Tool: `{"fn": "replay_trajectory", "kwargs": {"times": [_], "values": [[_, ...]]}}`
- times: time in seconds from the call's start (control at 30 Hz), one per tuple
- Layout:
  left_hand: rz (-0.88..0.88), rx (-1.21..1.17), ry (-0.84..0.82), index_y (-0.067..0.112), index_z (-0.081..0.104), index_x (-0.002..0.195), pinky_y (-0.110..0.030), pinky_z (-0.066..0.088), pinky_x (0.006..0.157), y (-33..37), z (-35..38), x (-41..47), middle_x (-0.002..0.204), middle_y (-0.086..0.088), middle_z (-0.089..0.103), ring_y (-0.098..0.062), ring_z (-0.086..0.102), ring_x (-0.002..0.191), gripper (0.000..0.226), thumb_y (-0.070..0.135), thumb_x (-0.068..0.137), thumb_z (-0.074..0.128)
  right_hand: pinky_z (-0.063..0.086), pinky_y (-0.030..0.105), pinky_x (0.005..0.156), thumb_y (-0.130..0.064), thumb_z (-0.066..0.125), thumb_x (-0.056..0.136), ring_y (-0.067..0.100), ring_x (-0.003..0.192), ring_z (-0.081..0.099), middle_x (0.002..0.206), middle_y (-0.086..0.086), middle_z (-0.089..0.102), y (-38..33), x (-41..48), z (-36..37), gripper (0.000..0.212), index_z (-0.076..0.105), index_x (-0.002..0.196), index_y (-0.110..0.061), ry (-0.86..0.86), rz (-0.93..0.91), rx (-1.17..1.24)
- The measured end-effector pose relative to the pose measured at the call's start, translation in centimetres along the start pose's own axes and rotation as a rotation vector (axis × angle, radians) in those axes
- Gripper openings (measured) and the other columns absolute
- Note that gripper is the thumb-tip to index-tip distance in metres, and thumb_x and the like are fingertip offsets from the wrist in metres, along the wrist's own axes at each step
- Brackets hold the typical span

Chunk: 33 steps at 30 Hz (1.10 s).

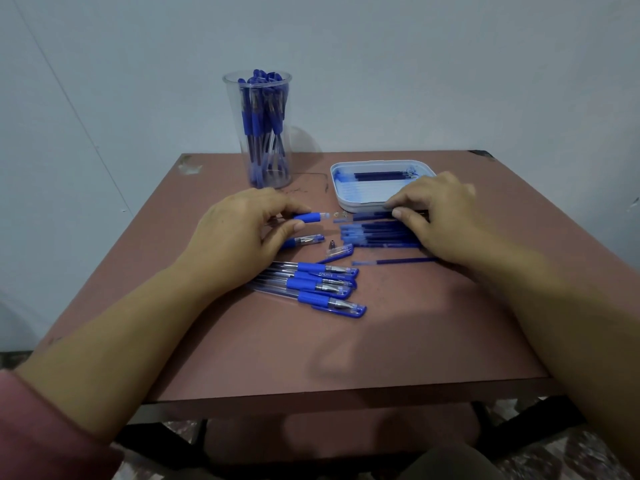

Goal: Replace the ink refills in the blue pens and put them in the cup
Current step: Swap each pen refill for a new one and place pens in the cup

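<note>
While left hand (pixel 239 230) pinches the barrel (pixel 308 217) and right hand (pixel 440 216) pinches one refill (pixel 369 216), my lift could drag neighbouring refills (pixel 377 234) loose.

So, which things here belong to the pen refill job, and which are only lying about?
Belong: cup, refill tray, loose refills, capped pens, pen barrel in left hand, right hand.
Lying about: table, pink sleeve.

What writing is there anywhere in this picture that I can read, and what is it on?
"KREATE", as best it reads: on the blue grip of one pen in the row lying on the table.
Smaller print beside it: too blurred to read.
Cup, tray, refills: no writing visible.
</note>
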<state>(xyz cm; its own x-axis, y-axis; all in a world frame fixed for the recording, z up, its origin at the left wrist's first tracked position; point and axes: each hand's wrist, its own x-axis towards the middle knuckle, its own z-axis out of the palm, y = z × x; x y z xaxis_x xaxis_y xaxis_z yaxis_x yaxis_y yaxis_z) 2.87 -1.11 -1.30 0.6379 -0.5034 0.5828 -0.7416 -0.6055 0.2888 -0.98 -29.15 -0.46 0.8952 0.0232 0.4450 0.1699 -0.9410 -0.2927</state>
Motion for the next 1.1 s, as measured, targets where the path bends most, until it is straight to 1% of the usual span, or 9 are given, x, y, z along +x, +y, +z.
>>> {"fn": "replay_trajectory", "kwargs": {"times": [0.13,0.2,0.33,0.43,0.53,0.7,0.8,0.93,1.1], "values": [[0.008,0.003,-0.012,0.030,0.071,0.111,-0.026,0.044,0.073,0.0,0.0,0.1,0.094,0.012,0.068,-0.008,0.058,0.083,0.028,0.040,0.089,0.057,0.031,0.039,0.098,-0.027,0.058,0.095,0.019,0.113,0.044,0.100,-0.017,0.056,0.2,2.7,-1.1,0.016,0.068,0.107,-0.033,-0.077,-0.025,0.011],[0.014,0.003,-0.014,0.029,0.072,0.111,-0.023,0.041,0.073,0.0,0.0,0.1,0.093,0.015,0.067,-0.005,0.056,0.083,0.028,0.040,0.089,0.057,0.037,0.040,0.097,-0.028,0.058,0.095,0.021,0.110,0.047,0.100,-0.011,0.056,0.6,4.2,-1.3,0.017,0.068,0.108,-0.032,-0.131,-0.034,0.005],[0.031,0.021,-0.004,0.029,0.072,0.110,-0.022,0.038,0.072,-0.3,0.1,0.1,0.087,0.022,0.055,0.001,0.049,0.081,0.028,0.040,0.089,0.058,0.039,0.032,0.089,-0.028,0.057,0.096,0.022,0.109,0.053,0.125,0.004,0.058,1.6,7.0,-0.9,0.023,0.067,0.116,-0.033,-0.281,0.033,-0.010],[0.039,0.026,-0.012,0.030,0.071,0.111,-0.022,0.039,0.073,-0.4,0.2,0.2,0.089,0.024,0.053,0.002,0.049,0.082,0.030,0.044,0.090,0.055,0.039,0.031,0.087,-0.027,0.057,0.096,0.020,0.107,0.053,0.130,0.005,0.058,2.1,8.5,-0.3,0.028,0.064,0.123,-0.031,-0.362,0.046,-0.048],[0.048,0.024,-0.026,0.031,0.071,0.112,-0.023,0.041,0.073,-0.6,0.1,0.2,0.089,0.022,0.057,0.001,0.050,0.083,0.036,0.049,0.090,0.048,0.040,0.029,0.087,-0.026,0.061,0.094,0.016,0.103,0.055,0.121,-0.001,0.063,2.3,9.1,0.1,0.030,0.064,0.123,-0.029,-0.382,0.073,-0.003],[0.052,0.011,-0.032,0.030,0.071,0.112,-0.024,0.044,0.074,-0.6,0.1,0.2,0.093,0.016,0.065,-0.005,0.056,0.085,0.036,0.049,0.091,0.048,0.036,0.025,0.077,-0.029,0.067,0.089,0.014,0.090,0.054,0.100,-0.004,0.061,2.5,9.6,1.2,0.033,0.065,0.122,-0.023,-0.334,0.081,-0.002],[0.055,0.002,-0.029,0.031,0.070,0.112,-0.026,0.046,0.074,-0.5,0.1,0.2,0.091,0.019,0.062,-0.005,0.056,0.084,0.035,0.048,0.091,0.049,0.036,0.025,0.078,-0.031,0.067,0.089,0.013,0.089,0.052,0.096,-0.006,0.057,2.7,9.8,1.5,0.028,0.069,0.116,-0.022,-0.327,0.081,-0.057],[0.059,-0.003,-0.023,0.031,0.070,0.112,-0.027,0.047,0.074,-0.4,0.1,0.2,0.090,0.023,0.058,-0.004,0.056,0.084,0.035,0.048,0.090,0.049,0.038,0.025,0.073,-0.029,0.069,0.088,0.012,0.083,0.055,0.093,-0.004,0.062,2.7,9.8,1.5,0.013,0.070,0.099,-0.022,-0.325,0.083,-0.023],[0.055,0.003,-0.019,0.031,0.071,0.110,-0.024,0.044,0.073,-0.4,0.1,0.3,0.086,0.024,0.054,-0.002,0.054,0.082,0.030,0.045,0.090,0.054,0.040,0.025,0.072,-0.030,0.070,0.087,0.010,0.082,0.057,0.090,-0.008,0.062,3.0,9.9,1.5,0.016,0.070,0.102,-0.023,-0.343,0.108,0.007]]}}
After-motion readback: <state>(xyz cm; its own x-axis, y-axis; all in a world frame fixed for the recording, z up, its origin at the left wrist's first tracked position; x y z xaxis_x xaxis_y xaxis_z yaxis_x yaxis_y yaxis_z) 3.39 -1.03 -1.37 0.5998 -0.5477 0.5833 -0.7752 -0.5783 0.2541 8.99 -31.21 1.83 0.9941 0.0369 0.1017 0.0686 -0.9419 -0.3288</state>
